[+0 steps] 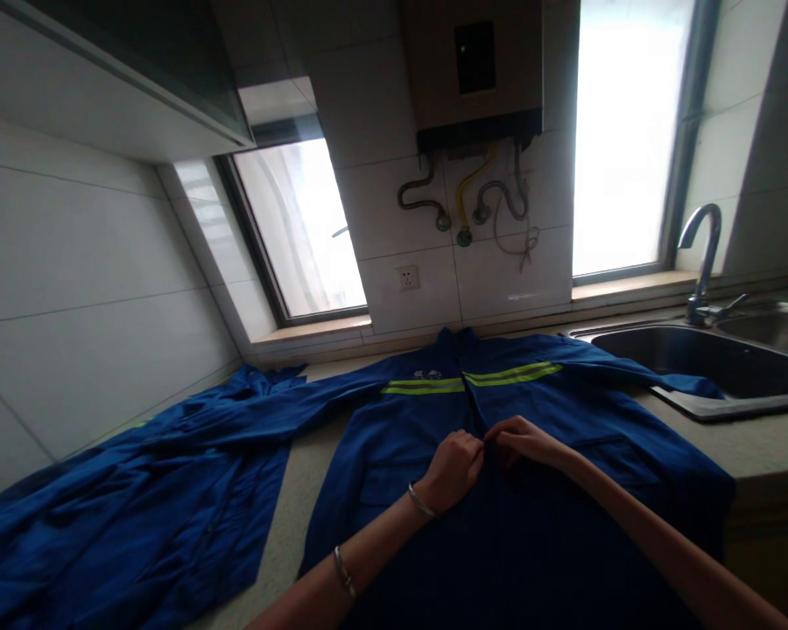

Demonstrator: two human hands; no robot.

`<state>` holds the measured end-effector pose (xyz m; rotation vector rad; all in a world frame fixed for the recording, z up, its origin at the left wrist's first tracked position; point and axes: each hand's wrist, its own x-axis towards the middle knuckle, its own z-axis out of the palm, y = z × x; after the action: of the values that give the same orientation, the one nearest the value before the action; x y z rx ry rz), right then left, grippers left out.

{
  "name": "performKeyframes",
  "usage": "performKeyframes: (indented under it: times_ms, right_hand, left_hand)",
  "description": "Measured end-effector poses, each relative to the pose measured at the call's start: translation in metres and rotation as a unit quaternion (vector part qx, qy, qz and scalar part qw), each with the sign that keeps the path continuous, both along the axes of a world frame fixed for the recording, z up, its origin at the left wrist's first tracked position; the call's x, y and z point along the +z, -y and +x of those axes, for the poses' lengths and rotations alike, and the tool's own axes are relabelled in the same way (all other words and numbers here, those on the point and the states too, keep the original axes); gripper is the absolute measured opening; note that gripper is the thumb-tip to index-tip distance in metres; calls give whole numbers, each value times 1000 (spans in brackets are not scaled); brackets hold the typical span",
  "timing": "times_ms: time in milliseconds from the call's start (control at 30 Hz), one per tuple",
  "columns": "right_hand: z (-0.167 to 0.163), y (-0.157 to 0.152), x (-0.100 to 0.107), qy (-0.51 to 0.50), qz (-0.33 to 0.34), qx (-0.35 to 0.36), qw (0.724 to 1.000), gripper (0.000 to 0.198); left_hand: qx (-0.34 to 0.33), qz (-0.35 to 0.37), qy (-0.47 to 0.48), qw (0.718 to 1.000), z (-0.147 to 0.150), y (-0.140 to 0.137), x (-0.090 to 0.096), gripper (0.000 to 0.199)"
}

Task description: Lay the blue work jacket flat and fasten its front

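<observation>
The jacket (394,437) lies spread on the counter (316,468), its front opening (471,404) running lengthwise away to the collar (447,343). The left hand (458,468) and right hand (531,440) meet at that opening, equally near: the left pinches its edge; the right's fingers curl narrowly, whether gripping I cannot tell.

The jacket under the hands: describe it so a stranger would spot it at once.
Find the counter with the sink at its right. On it, a blue jacket lies spread, one sleeve reaching the sink, left hand and right hand at its front. Unlike the rumpled blue garment to its left, its chest faces up, crossed by yellow-green bands.
</observation>
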<state>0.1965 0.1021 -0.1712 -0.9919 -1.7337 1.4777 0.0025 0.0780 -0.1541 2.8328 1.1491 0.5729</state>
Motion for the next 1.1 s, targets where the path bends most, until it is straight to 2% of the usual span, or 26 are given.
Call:
performKeyframes:
  times_ms: [133,267,433,633,800,933,1000,1100]
  right_hand:
    - [-3,-1,-4,38,67,-10,997,29]
    - [-3,-1,-6,96,121,-17,988,29]
    - [-1,-1,-7,137,152,-27,978,33]
    - [-1,-2,-9,149,191,-30,970,30]
    - [0,0,-6,151,212,-26,965,28]
    - [0,0,-4,142,219,-23,965,27]
    - [0,1,-4,141,226,-19,964,26]
    - [0,2,-2,138,233,-20,962,25]
  left_hand:
    - [0,-26,53,998,1,-2,-4,21]
    - [33,-75,145,986,2,-4,-7,21]
    - [69,-173,238,953,4,-5,-6,22]
    - [106,-243,317,911,7,-10,-13,12]
    - [133,-331,380,853,8,-18,-17,32]
    - [140,-389,403,816,7,-23,-16,38]
    - [139,-397,410,809,8,-24,-16,41]
    - [125,-382,418,814,8,-23,-19,47]
